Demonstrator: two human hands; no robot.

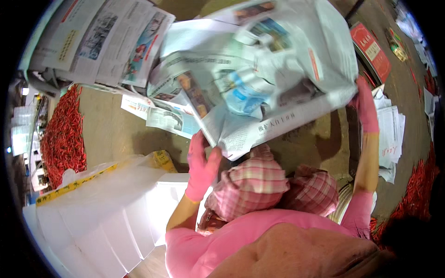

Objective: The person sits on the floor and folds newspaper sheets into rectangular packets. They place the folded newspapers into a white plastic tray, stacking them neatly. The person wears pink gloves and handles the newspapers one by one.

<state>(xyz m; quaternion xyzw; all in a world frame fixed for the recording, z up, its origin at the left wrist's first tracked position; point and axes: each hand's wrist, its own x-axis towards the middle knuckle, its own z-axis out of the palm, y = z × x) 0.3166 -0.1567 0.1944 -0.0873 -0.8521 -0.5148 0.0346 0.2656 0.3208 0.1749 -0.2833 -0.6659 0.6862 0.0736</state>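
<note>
A large spread of crumpled newspaper (295, 107), partly blurred, is held up in front of me. My left hand (204, 165), in a pink glove, has its near left corner between thumb and fingers. At the right end, my right hand (366, 106) grips the edge; its fingertips are partly hidden by the paper. Whether a box lies under the sheets cannot be told. Loose newspaper pages (170, 120) show below the spread's left side. My knees, in pink plaid trousers (253, 187), are beneath the near edge.
Layered newspapers (100, 45) lie at the upper left. White boxes (87, 229) with yellow printed tape stand at my left. Red chili peppers are heaped on the floor at left (64, 142) and right (415, 194). A red printed box (372, 50) and papers (389, 135) lie at right.
</note>
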